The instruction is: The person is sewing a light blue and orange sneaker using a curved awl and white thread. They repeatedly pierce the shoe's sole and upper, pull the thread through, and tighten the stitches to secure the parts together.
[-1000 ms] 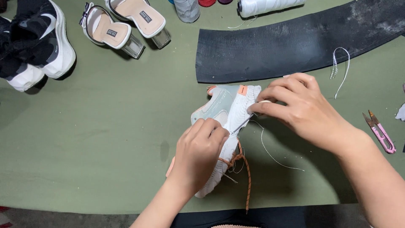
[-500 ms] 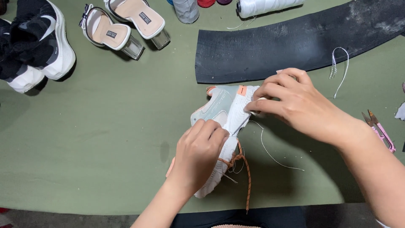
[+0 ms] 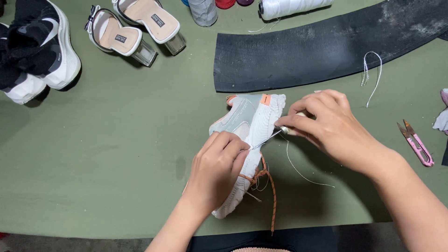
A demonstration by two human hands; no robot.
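A pale green and white sneaker [image 3: 252, 116] with orange laces lies on its side on the green table [image 3: 116, 163]. My left hand [image 3: 217, 170] presses down on its middle and holds it still. My right hand [image 3: 326, 126] grips a stitching awl [image 3: 273, 135] whose metal needle points into the sneaker's white sole edge. A thin white thread [image 3: 303, 170] trails from the sole across the table to the right.
A long black rubber strip [image 3: 326, 46] lies behind the sneaker. Pink thread snips [image 3: 416, 143] sit at the right. Two clear-heeled sandals [image 3: 133, 30] and a black-and-white shoe [image 3: 39, 51] are at the upper left. Thread spools [image 3: 289, 7] stand along the far edge.
My right hand has drawn back to the right, pulling the awl needle out of the sole so that it now shows. My left hand keeps its hold on the sneaker.
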